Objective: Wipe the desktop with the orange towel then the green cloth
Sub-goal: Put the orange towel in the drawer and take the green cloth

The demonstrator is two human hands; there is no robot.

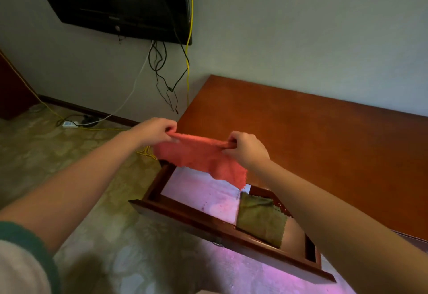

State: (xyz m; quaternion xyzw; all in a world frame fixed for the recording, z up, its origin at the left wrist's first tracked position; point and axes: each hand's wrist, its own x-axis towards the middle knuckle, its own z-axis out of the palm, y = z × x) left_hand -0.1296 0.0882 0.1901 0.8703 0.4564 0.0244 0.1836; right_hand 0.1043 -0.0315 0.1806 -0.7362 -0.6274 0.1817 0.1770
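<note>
The orange towel [200, 157] hangs stretched between my two hands above the open drawer [208, 222]. My left hand [155, 131] pinches its left top corner, and my right hand [245, 148] grips its right top corner. The towel's lower edge droops toward the drawer. The green cloth [260, 218] lies flat inside the drawer at its right side, partly under my right forearm. The brown wooden desktop [312, 136] stretches to the right, just beyond both hands.
A black television [120, 4] hangs on the wall at upper left, with loose cables [166, 73] dangling below it. A white power strip [70, 124] and yellow cord lie on the patterned floor. The drawer front juts out toward me.
</note>
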